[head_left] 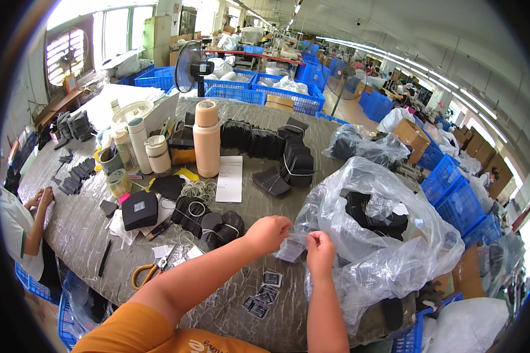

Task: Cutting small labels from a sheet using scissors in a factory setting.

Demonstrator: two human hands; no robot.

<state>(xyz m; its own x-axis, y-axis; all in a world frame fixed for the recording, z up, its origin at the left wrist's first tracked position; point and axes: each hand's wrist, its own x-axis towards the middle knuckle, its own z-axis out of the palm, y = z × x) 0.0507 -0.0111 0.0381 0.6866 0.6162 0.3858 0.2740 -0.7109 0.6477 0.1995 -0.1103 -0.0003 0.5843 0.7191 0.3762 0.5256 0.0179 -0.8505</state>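
Observation:
My left hand [269,233] and my right hand [321,256] are close together above the table, both with fingers pinched. A piece of clear plastic film [291,249] stretches between their fingertips. I cannot tell if it is a small separate bag or part of the large clear plastic bag [359,182] just right of them. That bag lies open, with a stack of black fabric pieces [374,215] inside. Below my hands, several small black printed labels [265,294] lie on the table. Orange-handled scissors [150,270] rest left of my left forearm.
Bound bundles of black pieces [297,162] stand farther back on the plastic-covered table [247,209]. A peach thermos [206,141], a white paper [229,179], string [199,191] and a black box [140,210] stand or lie leftward. Another person's hands [40,199] rest at the left edge.

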